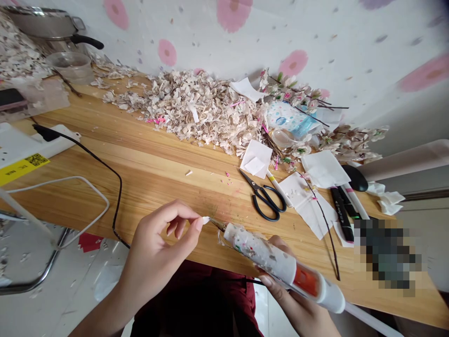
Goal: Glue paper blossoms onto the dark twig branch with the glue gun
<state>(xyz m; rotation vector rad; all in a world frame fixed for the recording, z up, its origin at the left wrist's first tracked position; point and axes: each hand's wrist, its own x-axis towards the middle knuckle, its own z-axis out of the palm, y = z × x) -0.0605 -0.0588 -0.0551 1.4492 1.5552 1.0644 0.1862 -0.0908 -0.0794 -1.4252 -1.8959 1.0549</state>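
My right hand [294, 299] is wrapped round a hot glue gun [263, 250], its body white with stuck-on specks and an orange-red part, a glue stick [372, 320] coming out of its rear. The nozzle points left. Between thumb and forefinger my left hand [161, 248] pinches a small white piece [206, 219], perhaps paper, right at the nozzle's tip; whether they touch I cannot tell. Just beyond the gun lie black-handled scissors [264, 194]. A thin brown twig [324, 220] with small pink bits rests to the right, partly over white paper squares [308, 201].
Behind, a big heap of pale paper scraps [203, 110] runs along the wall. Flower branches [298, 93], a wipes pack [291, 117] and black markers [342, 213] lie at right. A power strip [45, 145] with a black cord [115, 187] and a steel pot [45, 23] stand left.
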